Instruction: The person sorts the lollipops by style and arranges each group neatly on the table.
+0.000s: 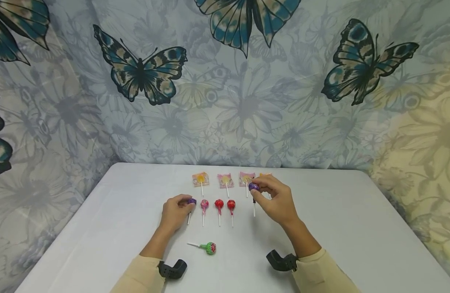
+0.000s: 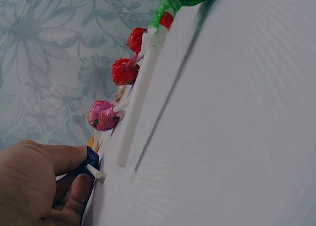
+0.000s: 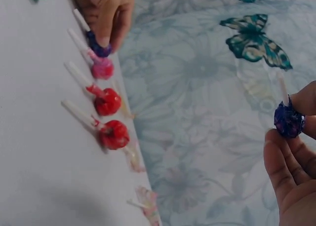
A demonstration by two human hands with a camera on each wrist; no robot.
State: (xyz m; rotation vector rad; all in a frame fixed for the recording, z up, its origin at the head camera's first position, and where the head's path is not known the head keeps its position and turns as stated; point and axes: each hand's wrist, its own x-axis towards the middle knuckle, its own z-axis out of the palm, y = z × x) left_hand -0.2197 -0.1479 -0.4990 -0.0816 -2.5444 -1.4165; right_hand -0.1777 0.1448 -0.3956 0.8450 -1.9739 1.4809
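Note:
My left hand (image 1: 175, 213) pinches the purple-wrapped head of a lollipop (image 1: 191, 201) at the left end of the middle row, its white stick pointing toward me. In the left wrist view, thumb and fingers close around that dark wrapper (image 2: 92, 158). To its right lie a pink lollipop (image 1: 204, 204) and two red lollipops, one (image 1: 219, 203) beside the other (image 1: 231, 204). Held between the thumb and fingers of my right hand (image 1: 280, 203) is another purple lollipop (image 1: 253, 186), stick down. The right wrist view shows this lollipop (image 3: 289, 120) raised above the table.
Behind is a row of flat lollipops in clear printed wrappers: orange (image 1: 201, 179), pink (image 1: 225, 180), another pink (image 1: 246, 178), and an orange one (image 1: 266, 174) partly hidden by my right hand. A green lollipop (image 1: 210, 248) lies sideways nearer me on the white table (image 1: 100, 228).

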